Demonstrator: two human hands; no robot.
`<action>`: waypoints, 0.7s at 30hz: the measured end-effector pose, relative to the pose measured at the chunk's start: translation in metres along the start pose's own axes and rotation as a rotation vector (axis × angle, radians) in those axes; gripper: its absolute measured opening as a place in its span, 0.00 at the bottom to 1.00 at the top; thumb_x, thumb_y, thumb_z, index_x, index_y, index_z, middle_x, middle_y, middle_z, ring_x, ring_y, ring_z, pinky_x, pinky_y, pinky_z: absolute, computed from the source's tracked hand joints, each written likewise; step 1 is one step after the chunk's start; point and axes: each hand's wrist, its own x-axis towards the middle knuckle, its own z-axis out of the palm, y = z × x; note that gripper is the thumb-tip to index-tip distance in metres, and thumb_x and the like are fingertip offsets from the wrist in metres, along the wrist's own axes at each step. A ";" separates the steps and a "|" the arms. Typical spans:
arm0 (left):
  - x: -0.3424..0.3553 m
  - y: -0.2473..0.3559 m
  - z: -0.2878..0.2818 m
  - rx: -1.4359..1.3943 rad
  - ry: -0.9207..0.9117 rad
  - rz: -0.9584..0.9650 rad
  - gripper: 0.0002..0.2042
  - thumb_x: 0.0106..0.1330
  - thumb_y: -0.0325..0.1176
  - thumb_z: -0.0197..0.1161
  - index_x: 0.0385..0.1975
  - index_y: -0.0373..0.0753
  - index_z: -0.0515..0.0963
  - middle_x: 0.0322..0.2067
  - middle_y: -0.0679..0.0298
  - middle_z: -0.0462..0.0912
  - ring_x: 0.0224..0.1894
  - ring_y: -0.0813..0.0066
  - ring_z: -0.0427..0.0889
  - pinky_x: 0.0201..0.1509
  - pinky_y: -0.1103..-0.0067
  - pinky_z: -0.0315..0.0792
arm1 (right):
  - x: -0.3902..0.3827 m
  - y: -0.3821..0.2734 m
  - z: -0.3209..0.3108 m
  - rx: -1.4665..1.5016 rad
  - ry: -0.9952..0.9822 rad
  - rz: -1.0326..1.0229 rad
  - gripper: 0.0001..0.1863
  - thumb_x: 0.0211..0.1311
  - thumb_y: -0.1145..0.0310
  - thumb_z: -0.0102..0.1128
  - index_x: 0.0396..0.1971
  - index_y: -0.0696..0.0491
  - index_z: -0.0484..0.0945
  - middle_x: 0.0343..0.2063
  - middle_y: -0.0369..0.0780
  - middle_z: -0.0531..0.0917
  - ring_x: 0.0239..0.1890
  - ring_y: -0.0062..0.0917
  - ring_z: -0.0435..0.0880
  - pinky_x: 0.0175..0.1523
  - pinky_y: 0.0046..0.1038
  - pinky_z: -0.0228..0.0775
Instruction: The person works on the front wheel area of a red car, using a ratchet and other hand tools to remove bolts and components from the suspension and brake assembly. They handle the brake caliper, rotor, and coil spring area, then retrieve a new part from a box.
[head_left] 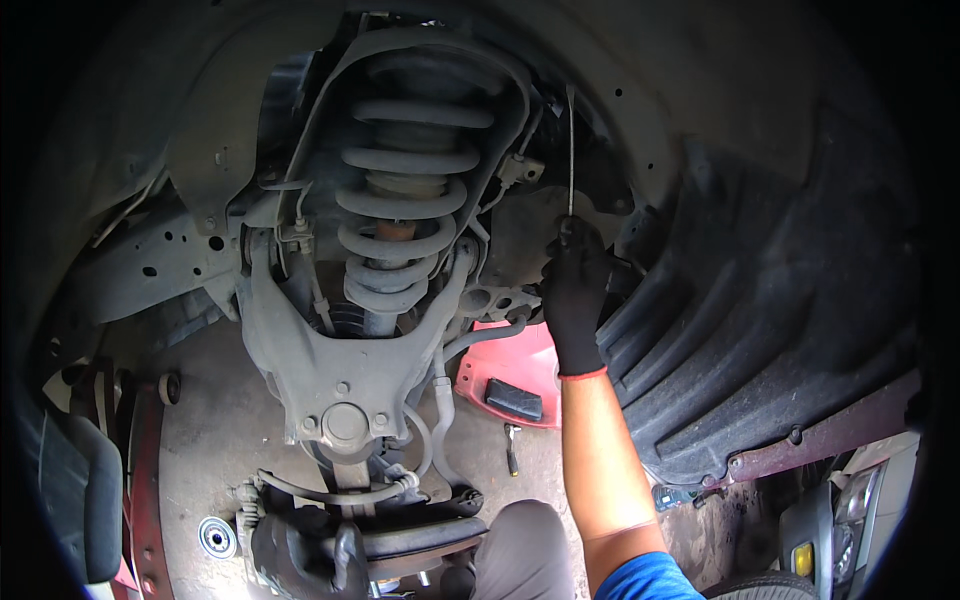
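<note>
My right hand [578, 290], in a black glove with a red cuff, reaches up into the wheel well to the right of the coil spring [400, 205]. Its fingers are closed at the lower end of a long, thin metal rod [571, 150]. The rod stands nearly upright, and its top reaches the dark inner edge of the fender. Whatever lies inside the fist is hidden. Nearby are a metal bracket [495, 300] and the ribbed black fender liner [740, 330]. I cannot see my left hand.
The upper control arm [345, 375] and brake disc [430, 538] sit left of my arm. A pink plastic piece [510, 360] carrying a black block [514, 398], a ratchet-like tool [513, 450] and a round metal part [217, 537] are on the floor. A headlight [850, 510] lies lower right.
</note>
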 end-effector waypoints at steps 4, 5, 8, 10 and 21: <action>0.002 -0.004 -0.008 0.100 -0.050 0.184 0.21 0.65 0.33 0.67 0.51 0.27 0.70 0.39 0.49 0.77 0.38 0.56 0.78 0.45 0.64 0.72 | 0.020 0.014 -0.012 -0.274 -0.025 -0.155 0.12 0.77 0.67 0.50 0.47 0.59 0.79 0.35 0.45 0.82 0.36 0.31 0.82 0.43 0.32 0.73; 0.003 -0.005 -0.011 0.206 -0.060 0.307 0.27 0.63 0.34 0.72 0.56 0.27 0.68 0.45 0.44 0.77 0.43 0.45 0.78 0.51 0.54 0.73 | 0.024 0.015 -0.015 -0.321 -0.024 -0.206 0.12 0.77 0.67 0.51 0.46 0.60 0.79 0.36 0.47 0.83 0.37 0.35 0.83 0.45 0.34 0.73; 0.005 -0.005 -0.015 0.333 -0.050 0.416 0.32 0.61 0.34 0.76 0.59 0.28 0.66 0.50 0.38 0.77 0.47 0.33 0.79 0.56 0.45 0.74 | 0.031 0.016 -0.018 -0.390 -0.006 -0.263 0.13 0.76 0.68 0.51 0.46 0.61 0.79 0.39 0.52 0.83 0.42 0.47 0.83 0.49 0.38 0.73; 0.006 -0.002 -0.015 0.331 -0.046 0.411 0.32 0.61 0.34 0.76 0.59 0.28 0.67 0.48 0.38 0.78 0.46 0.33 0.80 0.55 0.45 0.74 | 0.033 0.019 -0.018 -0.363 -0.005 -0.207 0.13 0.76 0.68 0.51 0.46 0.61 0.79 0.39 0.52 0.83 0.42 0.48 0.83 0.49 0.38 0.73; 0.018 0.010 -0.010 0.222 -0.053 0.329 0.24 0.64 0.29 0.71 0.56 0.31 0.69 0.33 0.51 0.85 0.30 0.50 0.82 0.44 0.56 0.76 | 0.047 0.036 -0.030 -0.227 0.002 -0.234 0.11 0.76 0.68 0.55 0.48 0.56 0.83 0.27 0.33 0.79 0.28 0.13 0.72 0.33 0.21 0.64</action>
